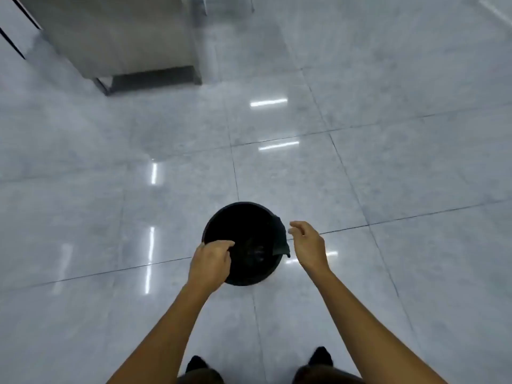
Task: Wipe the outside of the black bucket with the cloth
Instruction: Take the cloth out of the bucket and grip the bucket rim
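The black bucket stands upright on the grey tiled floor, seen from above with its dark inside showing. A dark green cloth hangs over its right rim. My left hand is over the bucket's near-left rim with the fingers curled; whether it grips the rim I cannot tell. My right hand hovers just right of the cloth, fingers loosely bent and apart, holding nothing.
A metal cabinet on a dark plinth stands at the far left. Glossy grey floor tiles with light reflections surround the bucket. My two dark shoes show at the bottom edge.
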`<control>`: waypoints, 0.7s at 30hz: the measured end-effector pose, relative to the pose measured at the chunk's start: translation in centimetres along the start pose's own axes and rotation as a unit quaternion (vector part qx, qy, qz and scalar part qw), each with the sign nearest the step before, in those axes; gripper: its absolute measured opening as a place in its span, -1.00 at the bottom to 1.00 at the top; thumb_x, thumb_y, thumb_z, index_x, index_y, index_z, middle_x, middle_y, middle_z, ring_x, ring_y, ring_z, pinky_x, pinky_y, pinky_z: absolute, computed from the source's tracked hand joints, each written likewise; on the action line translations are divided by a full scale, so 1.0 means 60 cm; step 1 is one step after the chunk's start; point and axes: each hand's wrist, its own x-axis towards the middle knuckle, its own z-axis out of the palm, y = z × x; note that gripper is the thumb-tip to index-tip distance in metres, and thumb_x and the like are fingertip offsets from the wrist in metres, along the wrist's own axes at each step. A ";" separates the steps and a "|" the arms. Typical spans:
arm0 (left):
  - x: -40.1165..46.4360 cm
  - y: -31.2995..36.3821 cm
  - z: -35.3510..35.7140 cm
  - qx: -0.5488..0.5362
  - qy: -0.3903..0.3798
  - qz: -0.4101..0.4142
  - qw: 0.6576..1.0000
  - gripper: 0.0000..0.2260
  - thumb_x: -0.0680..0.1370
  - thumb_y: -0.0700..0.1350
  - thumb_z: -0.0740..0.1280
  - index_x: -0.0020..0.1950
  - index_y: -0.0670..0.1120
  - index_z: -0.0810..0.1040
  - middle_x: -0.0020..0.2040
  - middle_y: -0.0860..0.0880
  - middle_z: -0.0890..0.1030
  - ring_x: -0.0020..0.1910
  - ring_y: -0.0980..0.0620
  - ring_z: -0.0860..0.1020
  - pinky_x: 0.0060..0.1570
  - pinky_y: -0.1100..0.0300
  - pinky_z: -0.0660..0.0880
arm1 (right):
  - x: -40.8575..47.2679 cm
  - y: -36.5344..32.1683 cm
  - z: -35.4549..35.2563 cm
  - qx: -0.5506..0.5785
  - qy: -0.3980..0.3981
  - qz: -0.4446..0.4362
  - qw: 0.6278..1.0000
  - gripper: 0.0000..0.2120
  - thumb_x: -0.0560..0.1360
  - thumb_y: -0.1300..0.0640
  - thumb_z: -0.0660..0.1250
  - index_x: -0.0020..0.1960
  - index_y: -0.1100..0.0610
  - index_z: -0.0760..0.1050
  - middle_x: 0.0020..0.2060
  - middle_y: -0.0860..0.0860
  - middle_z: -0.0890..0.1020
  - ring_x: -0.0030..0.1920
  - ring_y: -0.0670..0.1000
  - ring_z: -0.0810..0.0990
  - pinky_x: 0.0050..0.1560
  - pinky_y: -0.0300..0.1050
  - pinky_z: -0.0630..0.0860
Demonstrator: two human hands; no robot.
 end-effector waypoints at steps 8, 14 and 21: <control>0.046 -0.165 0.347 0.080 0.001 0.146 0.986 -0.55 0.58 0.17 0.18 0.30 -0.08 0.58 0.17 -0.04 0.66 0.22 -0.03 0.58 0.33 -0.02 0.33 | 0.217 0.315 0.135 0.306 -0.069 0.366 0.876 -0.30 0.51 -0.32 0.11 0.41 0.21 0.34 0.34 0.15 0.47 0.34 0.22 0.44 0.32 0.17 0.35; 0.073 -0.249 0.494 0.158 0.054 0.292 0.942 -0.45 0.52 0.32 0.16 0.25 -0.03 0.61 0.10 0.02 0.69 0.10 -0.02 0.63 0.21 -0.01 0.44 | 0.317 0.422 0.179 0.385 -0.174 0.341 0.839 -0.32 0.30 -0.45 0.26 0.05 0.13 0.54 0.03 0.15 0.62 0.12 0.18 0.57 0.32 0.24 0.34; 0.084 -0.257 0.516 0.205 0.115 0.315 0.920 -0.66 0.57 0.11 0.20 -0.10 -0.06 0.67 -0.27 0.01 0.69 -0.36 0.00 0.61 -0.36 0.17 0.55 | 0.341 0.407 0.197 0.402 -0.097 0.252 0.875 -0.65 0.40 -0.01 0.45 0.13 0.09 0.56 -0.09 0.01 0.67 -0.17 -0.04 0.60 -0.14 -0.27 0.49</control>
